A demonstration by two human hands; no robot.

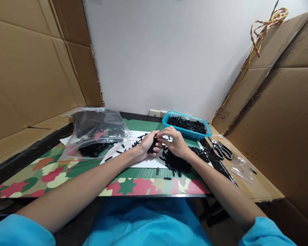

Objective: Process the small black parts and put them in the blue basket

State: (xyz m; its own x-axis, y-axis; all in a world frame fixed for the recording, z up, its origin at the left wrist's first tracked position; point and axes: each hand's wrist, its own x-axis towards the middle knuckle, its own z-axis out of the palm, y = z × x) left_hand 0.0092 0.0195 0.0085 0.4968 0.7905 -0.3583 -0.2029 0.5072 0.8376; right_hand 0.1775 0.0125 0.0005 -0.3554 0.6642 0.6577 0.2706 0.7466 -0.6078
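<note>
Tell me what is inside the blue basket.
The blue basket holds a heap of small black pieces, long and thin. Its near wall hides the lower layers and the bottom.

basket (206, 131): turquoise-blue mesh
small parts (178, 163): black
table mat (48, 172): camouflage of green, red, cream, orange
paper sheet (146, 162): white
scissors (221, 150): black handles
sleeves (20, 230): bright blue
cord (259, 34): yellow and brown twist

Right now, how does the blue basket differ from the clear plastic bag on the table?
The blue basket is a rigid, open mesh tray at the back right; the clear plastic bag is soft, crumpled and lies at the left. The basket stands upright, the bag slumps flat. Both hold small black parts.
</note>
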